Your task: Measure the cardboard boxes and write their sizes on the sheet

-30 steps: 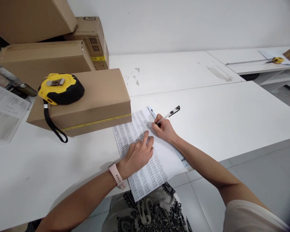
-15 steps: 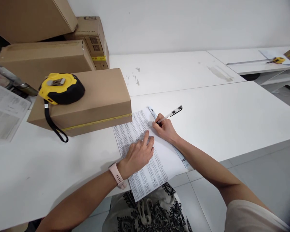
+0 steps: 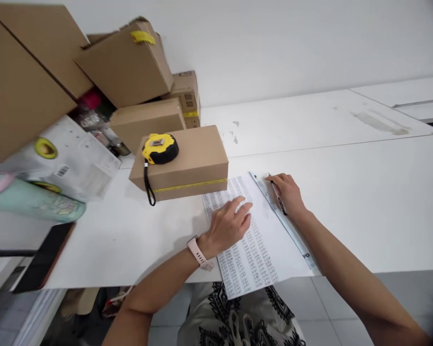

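A sheet of paper covered in columns of small handwriting lies on the white table, its lower end jutting past the front edge. Over its written columns is my left hand, fingers bent and apart, with nothing in it; a pink watch band circles that wrist. My right hand holds a pen, whose dark end points down toward the table's front. Its fingertips are by the top of a light-blue printed sheet that shows along the paper's right side.
Left of the paper, a yellow-black tape measure sits on a cardboard box. More boxes are stacked behind. Farther left are an avocado-printed package, a mint bottle and a dark flat object at the edge.
My view has swung left. The right hand has moved from the white part of the paper to the blue sheet's top, and the pen has tipped from pointing up-right to down. The left fingers look more raised.
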Available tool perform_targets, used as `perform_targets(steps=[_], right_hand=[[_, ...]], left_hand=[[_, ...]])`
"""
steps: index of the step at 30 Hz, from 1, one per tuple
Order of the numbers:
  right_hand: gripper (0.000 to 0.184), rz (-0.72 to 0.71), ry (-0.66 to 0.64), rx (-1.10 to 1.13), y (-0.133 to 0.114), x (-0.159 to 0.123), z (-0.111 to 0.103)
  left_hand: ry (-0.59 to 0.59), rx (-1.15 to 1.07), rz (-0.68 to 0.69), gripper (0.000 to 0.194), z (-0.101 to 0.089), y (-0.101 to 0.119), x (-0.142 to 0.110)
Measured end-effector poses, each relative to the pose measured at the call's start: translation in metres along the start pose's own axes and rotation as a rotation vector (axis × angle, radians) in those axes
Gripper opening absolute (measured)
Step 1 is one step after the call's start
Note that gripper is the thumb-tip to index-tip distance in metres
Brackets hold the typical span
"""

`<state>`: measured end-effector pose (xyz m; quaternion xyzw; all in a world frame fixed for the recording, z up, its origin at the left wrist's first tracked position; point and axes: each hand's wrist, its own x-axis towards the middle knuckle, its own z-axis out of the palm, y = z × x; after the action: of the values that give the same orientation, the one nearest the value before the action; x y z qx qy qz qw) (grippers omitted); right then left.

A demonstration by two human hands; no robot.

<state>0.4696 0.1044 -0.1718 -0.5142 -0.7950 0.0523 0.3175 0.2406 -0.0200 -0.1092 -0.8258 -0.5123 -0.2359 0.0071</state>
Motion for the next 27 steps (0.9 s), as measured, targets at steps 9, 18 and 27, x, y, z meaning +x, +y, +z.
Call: perform_targets(steps=[9,18,27], right_hand=[[0.048,0.027,0.048,-0.014,0.004,-0.003,0.01],[0.039,0.094,0.087,0.054,0.005,-0.002,0.01],[0.043,-0.015,0.201,0.354,-0.073,0.005,-0.023]], left_hand=[[0.63,0.279,-0.68,0.082,-0.109,-0.103,0.041],[0.392,0.157,-0.905,0.102,-0.117,-0.126,0.052],[0.476,0.13,-0.868,0.08,-0.113,-0.126,0.044]])
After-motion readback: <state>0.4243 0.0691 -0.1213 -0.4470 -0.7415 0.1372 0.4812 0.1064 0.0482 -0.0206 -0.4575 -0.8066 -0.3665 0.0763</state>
